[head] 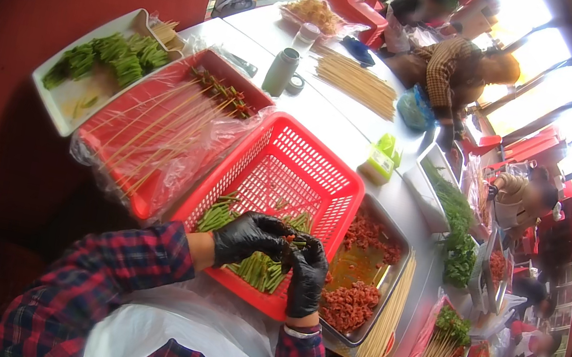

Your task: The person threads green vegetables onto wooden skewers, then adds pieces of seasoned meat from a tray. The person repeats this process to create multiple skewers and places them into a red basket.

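My left hand (248, 238), in a black glove, pinches a small piece of red meat and green stem (294, 241) against the fingertips of my right hand (307, 278), gloved the same way. Whether a skewer runs through it cannot be made out. Both hands are above a red perforated plastic basket (315, 175). Cut green stems (259, 272) lie in its near end, partly hidden by my hands. To the right, a metal tray (394, 229) holds red marinated meat (352, 306) and some liquid. Loose bamboo skewers (389, 317) lie along its right side.
Left of the basket, a plastic-lined red tray (138, 124) holds filled skewers (221, 91). Beyond it stands a white bin (56, 100) of green stem bundles. A grey bottle (280, 72) and more skewers (357, 83) occupy the far table. Several people work along the right.
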A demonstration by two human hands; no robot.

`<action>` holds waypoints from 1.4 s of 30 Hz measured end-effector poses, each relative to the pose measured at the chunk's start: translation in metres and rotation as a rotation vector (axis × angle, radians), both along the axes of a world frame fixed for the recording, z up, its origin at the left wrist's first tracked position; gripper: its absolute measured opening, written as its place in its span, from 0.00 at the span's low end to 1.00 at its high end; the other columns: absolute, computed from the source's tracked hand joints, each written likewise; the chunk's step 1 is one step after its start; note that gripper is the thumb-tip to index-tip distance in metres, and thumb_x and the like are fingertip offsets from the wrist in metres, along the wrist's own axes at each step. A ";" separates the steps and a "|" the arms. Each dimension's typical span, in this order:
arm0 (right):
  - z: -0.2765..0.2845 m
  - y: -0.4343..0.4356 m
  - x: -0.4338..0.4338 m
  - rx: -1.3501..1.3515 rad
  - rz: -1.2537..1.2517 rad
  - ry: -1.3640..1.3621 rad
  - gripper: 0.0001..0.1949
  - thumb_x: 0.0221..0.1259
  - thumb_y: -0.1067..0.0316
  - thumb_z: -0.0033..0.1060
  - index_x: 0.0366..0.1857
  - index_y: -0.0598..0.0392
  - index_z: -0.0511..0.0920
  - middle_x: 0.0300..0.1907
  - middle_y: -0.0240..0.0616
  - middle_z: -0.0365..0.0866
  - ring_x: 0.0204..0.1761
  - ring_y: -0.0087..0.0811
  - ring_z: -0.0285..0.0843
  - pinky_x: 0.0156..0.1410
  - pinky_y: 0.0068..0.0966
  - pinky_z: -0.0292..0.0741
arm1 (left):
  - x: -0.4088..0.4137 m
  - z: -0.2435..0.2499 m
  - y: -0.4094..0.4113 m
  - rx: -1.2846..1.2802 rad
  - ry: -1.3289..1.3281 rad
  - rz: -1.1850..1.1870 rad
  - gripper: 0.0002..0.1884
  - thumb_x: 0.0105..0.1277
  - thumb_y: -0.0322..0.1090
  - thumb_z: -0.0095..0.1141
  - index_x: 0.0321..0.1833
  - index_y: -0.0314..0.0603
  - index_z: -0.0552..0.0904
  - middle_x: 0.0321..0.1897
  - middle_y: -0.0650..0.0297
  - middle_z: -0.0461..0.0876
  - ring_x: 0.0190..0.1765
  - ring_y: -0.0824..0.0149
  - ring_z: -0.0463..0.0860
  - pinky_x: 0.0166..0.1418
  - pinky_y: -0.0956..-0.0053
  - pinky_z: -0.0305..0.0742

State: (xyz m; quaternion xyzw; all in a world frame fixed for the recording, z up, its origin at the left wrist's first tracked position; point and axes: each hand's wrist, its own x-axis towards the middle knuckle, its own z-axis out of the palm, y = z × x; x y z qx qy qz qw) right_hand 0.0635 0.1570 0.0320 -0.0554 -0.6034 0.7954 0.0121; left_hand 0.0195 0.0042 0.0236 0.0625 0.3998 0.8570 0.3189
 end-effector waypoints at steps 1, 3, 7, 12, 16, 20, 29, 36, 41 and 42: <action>0.001 0.000 0.000 -0.002 0.004 -0.007 0.12 0.55 0.79 0.53 0.43 0.59 0.74 0.33 0.31 0.77 0.26 0.17 0.69 0.29 0.14 0.67 | -0.001 -0.003 0.000 -0.011 0.020 -0.003 0.11 0.58 0.26 0.57 0.44 0.33 0.78 0.33 0.59 0.81 0.34 0.67 0.81 0.38 0.76 0.77; 0.006 -0.003 0.000 -0.005 0.015 -0.021 0.12 0.54 0.79 0.54 0.43 0.59 0.74 0.34 0.32 0.78 0.27 0.17 0.70 0.30 0.14 0.68 | -0.003 -0.009 0.000 -0.013 0.041 -0.004 0.10 0.58 0.26 0.57 0.43 0.33 0.78 0.33 0.59 0.81 0.34 0.67 0.81 0.38 0.75 0.77; 0.010 -0.008 -0.002 -0.011 0.018 -0.008 0.12 0.54 0.80 0.55 0.44 0.59 0.74 0.35 0.33 0.78 0.31 0.19 0.72 0.34 0.15 0.70 | -0.006 -0.017 0.000 0.056 -0.017 0.023 0.09 0.59 0.27 0.56 0.42 0.35 0.78 0.33 0.60 0.80 0.34 0.67 0.80 0.39 0.76 0.77; -0.004 -0.003 -0.002 -0.059 0.047 0.004 0.12 0.52 0.81 0.53 0.42 0.60 0.76 0.34 0.33 0.79 0.33 0.23 0.74 0.38 0.18 0.72 | -0.007 -0.015 -0.002 0.143 -0.100 0.086 0.07 0.60 0.27 0.54 0.41 0.36 0.78 0.32 0.60 0.80 0.34 0.68 0.80 0.40 0.76 0.76; -0.003 -0.002 0.000 0.013 0.037 -0.007 0.11 0.53 0.81 0.53 0.40 0.60 0.76 0.32 0.32 0.78 0.32 0.23 0.74 0.38 0.19 0.72 | -0.007 -0.013 -0.002 0.149 -0.051 0.103 0.07 0.60 0.27 0.54 0.41 0.35 0.78 0.32 0.60 0.80 0.33 0.68 0.80 0.39 0.77 0.76; -0.002 0.000 0.001 -0.041 0.075 -0.052 0.08 0.54 0.79 0.53 0.38 0.60 0.76 0.29 0.32 0.77 0.28 0.22 0.73 0.35 0.17 0.71 | -0.006 -0.004 -0.005 0.117 0.070 0.073 0.06 0.60 0.26 0.55 0.39 0.33 0.79 0.30 0.60 0.81 0.31 0.69 0.80 0.36 0.78 0.75; 0.003 0.011 -0.002 -0.374 0.199 -0.160 0.08 0.54 0.74 0.49 0.37 0.62 0.75 0.30 0.38 0.77 0.31 0.29 0.76 0.37 0.22 0.73 | -0.006 0.001 -0.014 -0.113 0.568 0.031 0.06 0.57 0.26 0.58 0.37 0.35 0.79 0.27 0.63 0.79 0.31 0.70 0.79 0.35 0.76 0.73; -0.003 0.011 -0.001 -0.032 0.127 0.008 0.08 0.51 0.79 0.52 0.35 0.62 0.77 0.32 0.37 0.78 0.33 0.26 0.76 0.39 0.20 0.73 | -0.005 0.008 -0.016 -0.427 1.128 0.104 0.06 0.54 0.26 0.60 0.33 0.35 0.80 0.27 0.57 0.76 0.33 0.61 0.78 0.39 0.71 0.72; 0.001 0.002 0.000 -0.058 0.010 -0.010 0.09 0.50 0.81 0.55 0.36 0.60 0.76 0.32 0.34 0.78 0.32 0.23 0.75 0.38 0.18 0.73 | -0.002 0.005 -0.011 -0.427 0.686 -0.034 0.04 0.54 0.26 0.60 0.32 0.35 0.79 0.28 0.60 0.78 0.33 0.68 0.78 0.38 0.74 0.73; 0.000 0.002 -0.001 -0.052 -0.017 0.008 0.10 0.50 0.82 0.56 0.37 0.59 0.75 0.33 0.34 0.78 0.32 0.23 0.75 0.38 0.18 0.73 | -0.002 0.006 -0.009 -0.408 0.608 -0.055 0.04 0.55 0.25 0.59 0.33 0.35 0.79 0.28 0.61 0.78 0.31 0.69 0.78 0.36 0.75 0.73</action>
